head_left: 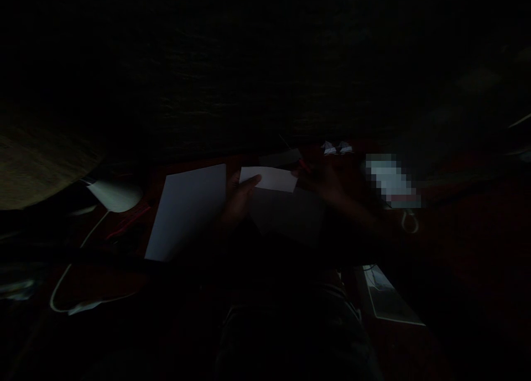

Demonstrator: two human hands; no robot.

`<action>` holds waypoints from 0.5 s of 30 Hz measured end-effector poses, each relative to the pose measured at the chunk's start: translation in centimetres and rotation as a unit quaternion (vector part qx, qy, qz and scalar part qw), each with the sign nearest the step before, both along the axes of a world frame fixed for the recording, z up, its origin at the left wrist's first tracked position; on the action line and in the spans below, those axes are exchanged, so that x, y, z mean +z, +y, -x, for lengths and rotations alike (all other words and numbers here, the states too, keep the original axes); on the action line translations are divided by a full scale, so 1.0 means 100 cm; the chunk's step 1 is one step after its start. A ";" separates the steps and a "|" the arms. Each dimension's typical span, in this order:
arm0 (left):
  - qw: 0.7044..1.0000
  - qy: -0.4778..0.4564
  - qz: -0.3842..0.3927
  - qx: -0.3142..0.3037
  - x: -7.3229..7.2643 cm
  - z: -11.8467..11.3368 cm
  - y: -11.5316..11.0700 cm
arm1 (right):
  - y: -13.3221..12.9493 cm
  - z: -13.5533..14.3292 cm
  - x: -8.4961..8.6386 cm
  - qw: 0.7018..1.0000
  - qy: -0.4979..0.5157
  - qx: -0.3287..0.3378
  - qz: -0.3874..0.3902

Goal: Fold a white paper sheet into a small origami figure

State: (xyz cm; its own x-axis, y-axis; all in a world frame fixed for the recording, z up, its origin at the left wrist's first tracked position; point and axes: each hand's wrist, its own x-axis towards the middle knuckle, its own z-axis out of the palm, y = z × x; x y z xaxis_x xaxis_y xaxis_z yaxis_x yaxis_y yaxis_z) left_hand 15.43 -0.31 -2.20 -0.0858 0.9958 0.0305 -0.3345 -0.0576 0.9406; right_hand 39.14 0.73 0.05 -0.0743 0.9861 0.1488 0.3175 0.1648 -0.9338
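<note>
The scene is very dark. A small white rectangle of paper (pixel 271 178) is raised in front of me, lying crosswise. My left hand (pixel 241 199) grips its left end, thumb on top and fingers behind. At the paper's right end is my right hand (pixel 326 183), with a fingertip pressed at the corner; the other fingers are lost in shadow. A small red object (pixel 305 165) shows by the right fingers, too dim to name. Below the strip lies a larger dim sheet (pixel 286 215). A large white sheet (pixel 188 212) is to the left of my left hand.
Two small folded paper shapes (pixel 337 147) stand at the back. A pale cone-shaped object (pixel 116 196) with a white cord (pixel 93 231) is at left, near a red item (pixel 130 222). A blurred-out bright rectangle (pixel 392 179) lies right; a framed pale panel (pixel 392 298) is lower right.
</note>
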 end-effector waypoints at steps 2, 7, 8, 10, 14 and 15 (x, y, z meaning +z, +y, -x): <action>1.000 0.016 0.005 0.003 -0.004 0.001 0.001 | 0.007 -0.002 -0.004 1.000 -0.017 -0.019 -0.004; 0.999 0.047 0.019 0.019 -0.016 0.006 0.010 | 0.033 -0.010 -0.010 0.997 -0.036 -0.067 -0.014; 0.998 0.055 0.014 0.027 -0.019 0.007 0.013 | 0.041 -0.011 -0.010 0.996 -0.049 -0.078 -0.019; 0.995 0.081 -0.011 0.050 -0.024 0.010 0.019 | 0.057 -0.014 -0.010 0.993 -0.084 -0.084 -0.021; 0.972 0.197 -0.093 0.091 -0.028 0.015 0.025 | 0.088 -0.021 -0.012 0.982 -0.172 -0.074 -0.019; 0.963 0.229 -0.113 0.091 -0.028 0.015 0.025 | 0.094 -0.022 -0.012 0.980 -0.183 -0.074 -0.023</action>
State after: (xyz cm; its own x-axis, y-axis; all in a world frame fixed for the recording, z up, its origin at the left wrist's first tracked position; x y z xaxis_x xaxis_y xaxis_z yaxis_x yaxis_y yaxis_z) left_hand 13.88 2.21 -4.98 -0.1848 0.9289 0.3210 0.1472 -0.2968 0.9435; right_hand 41.36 10.11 -1.17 0.0132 0.9831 0.1829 0.6536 0.1299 -0.7456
